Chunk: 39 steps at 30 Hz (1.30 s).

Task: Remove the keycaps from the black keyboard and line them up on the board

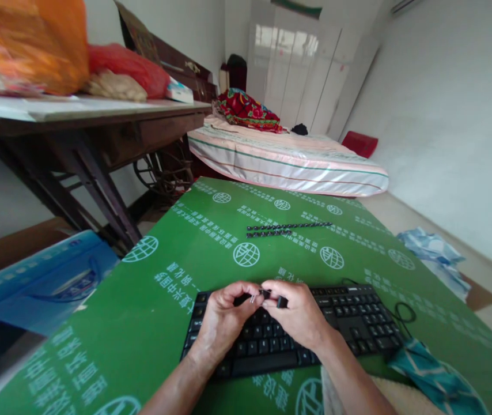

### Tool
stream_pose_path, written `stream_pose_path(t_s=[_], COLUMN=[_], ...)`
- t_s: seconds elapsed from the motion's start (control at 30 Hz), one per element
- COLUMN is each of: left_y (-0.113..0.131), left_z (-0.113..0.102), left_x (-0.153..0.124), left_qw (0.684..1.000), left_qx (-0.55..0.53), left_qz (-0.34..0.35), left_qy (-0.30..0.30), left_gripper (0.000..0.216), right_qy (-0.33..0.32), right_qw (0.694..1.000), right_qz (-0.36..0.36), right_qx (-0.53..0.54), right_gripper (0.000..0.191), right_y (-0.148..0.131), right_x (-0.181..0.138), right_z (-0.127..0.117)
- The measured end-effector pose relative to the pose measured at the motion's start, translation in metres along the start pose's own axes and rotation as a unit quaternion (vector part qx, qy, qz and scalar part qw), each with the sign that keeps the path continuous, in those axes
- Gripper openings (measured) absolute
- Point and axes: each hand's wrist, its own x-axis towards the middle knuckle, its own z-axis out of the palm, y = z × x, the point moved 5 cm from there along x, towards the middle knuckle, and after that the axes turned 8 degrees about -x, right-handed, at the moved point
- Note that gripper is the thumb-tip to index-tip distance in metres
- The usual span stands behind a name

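A black keyboard lies on the green board, under both my hands. Just above its keys, my left hand is closed in a pinch at a small dark piece, beside which thin pale prongs stick out. My right hand meets it from the other side, its fingertips closed on the same piece. A small black block is also held in my right hand's fingers; it may be a keycap. Farther off lie a longer row of small black pieces and a shorter row.
The green board bears white printing. A teal patterned cloth and the keyboard's cable are at the right. To the left stands a sewing-machine table with bags on it, and a blue bag below. A bed stands beyond.
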Motion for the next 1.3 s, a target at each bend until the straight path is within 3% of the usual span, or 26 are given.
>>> stream_pose_path(t_s=[0.17,0.3,0.43,0.53,0.73,1.03,1.3], left_y=[0.004,0.008,0.006,0.004,0.005,-0.004,-0.002], left_z=[0.000,0.000,-0.001,0.000,0.003,0.000,0.000], left_x=[0.000,-0.001,-0.001,0.000,-0.001,-0.002,-0.002], left_qw=[0.999,0.997,0.987,0.976,0.957,0.943,0.939], left_qx=[0.044,0.079,0.147,0.200,0.271,0.307,0.314], left_qz=[0.012,0.024,0.057,0.081,0.102,0.121,0.133], left_qy=[-0.003,0.009,0.014,-0.002,-0.015,-0.045,-0.040], left_gripper=[0.011,0.012,0.010,0.009,0.006,0.006,0.007], right_qy=[-0.010,-0.027,-0.031,-0.013,0.004,-0.016,-0.045], right_qw=[0.999,0.998,0.991,0.981,0.973,0.966,0.963], right_qz=[0.032,0.048,0.128,0.177,0.185,0.164,0.163], right_qx=[-0.003,0.006,-0.002,-0.078,-0.139,-0.201,-0.210], right_gripper=[0.006,0.007,0.021,0.024,0.023,0.024,0.027], right_y=[0.001,0.011,0.061,0.111,0.167,0.197,0.201], right_x=[0.001,0.015,0.049,0.077,0.110,0.133,0.140], right_z=[-0.001,-0.017,-0.046,-0.068,-0.082,-0.078,-0.073])
